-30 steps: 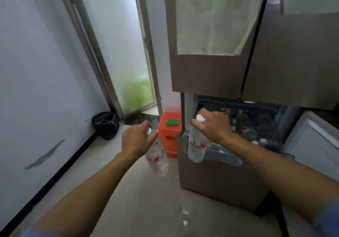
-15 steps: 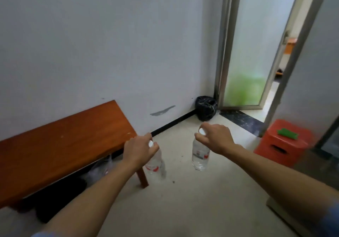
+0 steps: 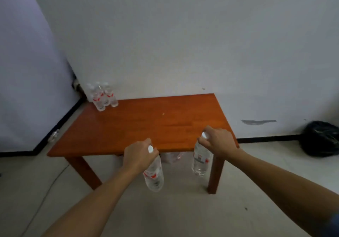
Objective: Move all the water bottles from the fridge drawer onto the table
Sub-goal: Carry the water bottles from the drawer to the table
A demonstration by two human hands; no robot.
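My left hand [image 3: 136,157] grips a clear water bottle [image 3: 153,174] with a white cap and red label by its neck; the bottle hangs in front of the near edge of the wooden table [image 3: 143,126]. My right hand [image 3: 219,142] holds a second water bottle [image 3: 201,160] by its top, hanging at the table's near right corner. Several more water bottles [image 3: 102,96] stand grouped on the table's far left corner by the wall. The fridge drawer is out of view.
A black bag [image 3: 320,138] lies on the floor at the right by the wall. Crumpled clear plastic [image 3: 171,157] sits under the table. White walls enclose the table at the back and the left. A thin cable [image 3: 49,187] runs over the floor at left.
The view has swung left from the fridge and doorway to face the table. Both hands still carry their bottles, which now hang at the table's near edge.
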